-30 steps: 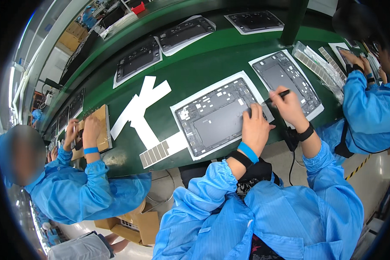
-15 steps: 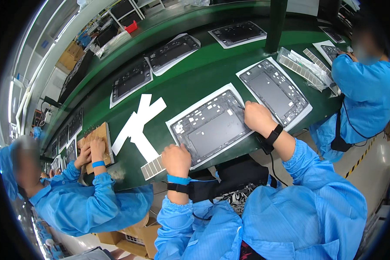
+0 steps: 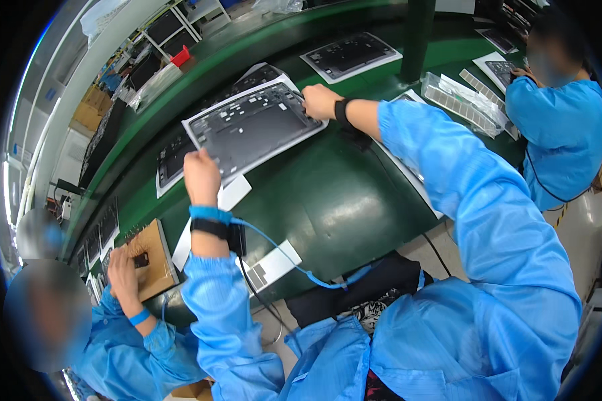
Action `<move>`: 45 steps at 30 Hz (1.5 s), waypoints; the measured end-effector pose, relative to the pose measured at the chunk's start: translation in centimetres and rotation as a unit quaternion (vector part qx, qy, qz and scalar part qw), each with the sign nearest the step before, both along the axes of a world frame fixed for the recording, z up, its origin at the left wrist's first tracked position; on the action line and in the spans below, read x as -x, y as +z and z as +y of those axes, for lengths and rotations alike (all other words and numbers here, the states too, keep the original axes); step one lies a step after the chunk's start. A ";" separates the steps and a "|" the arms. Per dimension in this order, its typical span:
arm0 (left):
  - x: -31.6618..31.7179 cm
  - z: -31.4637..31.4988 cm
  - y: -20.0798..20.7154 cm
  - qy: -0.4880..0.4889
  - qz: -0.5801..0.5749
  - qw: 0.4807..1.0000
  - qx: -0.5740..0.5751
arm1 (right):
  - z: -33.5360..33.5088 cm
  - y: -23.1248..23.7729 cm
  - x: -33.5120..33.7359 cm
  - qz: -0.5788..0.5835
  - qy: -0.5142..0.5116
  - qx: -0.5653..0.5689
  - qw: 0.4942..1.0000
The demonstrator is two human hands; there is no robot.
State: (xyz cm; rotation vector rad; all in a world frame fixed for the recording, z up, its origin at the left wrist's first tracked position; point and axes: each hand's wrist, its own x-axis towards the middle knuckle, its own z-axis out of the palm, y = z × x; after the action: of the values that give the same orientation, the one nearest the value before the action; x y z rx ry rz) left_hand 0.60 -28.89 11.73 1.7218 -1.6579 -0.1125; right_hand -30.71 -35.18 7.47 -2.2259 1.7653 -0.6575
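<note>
A dark tablet back housing [image 3: 251, 134], dotted with small white pads, lies on a white backing sheet [image 3: 289, 81] between my two hands. My left hand [image 3: 202, 175] is closed on its near left corner. My right hand [image 3: 320, 103] grips the right edge, fingertips partly hidden. Housing and sheet are raised over the far part of the green bench, overlapping other dark housings [image 3: 259, 72] behind. White paper strips [image 3: 233, 194] lie partly hidden below my left hand. A sheet of grey stickers [image 3: 269, 269] rests by the near edge, beside my left wrist.
Another housing on its sheet [image 3: 413, 172] is mostly covered by my right forearm. One more housing [image 3: 351, 55] lies far back, left of a green post [image 3: 418, 40]. Plastic-wrapped strips [image 3: 463, 110] sit at right. Co-workers flank me; the left one's hand [image 3: 124, 274] is over a brown board [image 3: 155, 257].
Both hands have carried the housing and its sheet from the near bench edge away from me and to the left. The sticker sheet has shifted right and shows more fully.
</note>
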 end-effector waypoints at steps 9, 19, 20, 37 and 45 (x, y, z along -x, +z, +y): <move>6.0 -18.4 -4.1 -0.143 -0.302 0.941 -0.048 | -13.7 -2.6 5.5 0.115 -0.128 -0.070 0.983; 20.8 -21.7 -9.2 -0.101 0.040 0.985 -0.133 | -15.0 -2.3 19.3 0.231 -0.273 -0.100 0.928; 21.7 -21.5 -9.5 -0.143 0.016 0.974 -0.176 | -14.9 -2.2 20.5 0.234 -0.294 -0.106 0.921; 5.3 19.7 4.8 -0.172 0.017 0.977 -0.123 | -22.2 -4.4 -7.3 0.046 -0.096 -0.077 0.991; -1.8 29.2 -2.2 -0.076 0.150 0.965 -0.202 | -22.2 -3.7 -6.8 0.016 -0.109 -0.063 0.992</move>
State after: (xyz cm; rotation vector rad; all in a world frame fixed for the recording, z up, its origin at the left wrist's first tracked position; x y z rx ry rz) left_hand 2.37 0.28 9.57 1.7546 -1.6083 -0.7930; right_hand -23.96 -57.37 3.73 -1.9903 2.0266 -0.5380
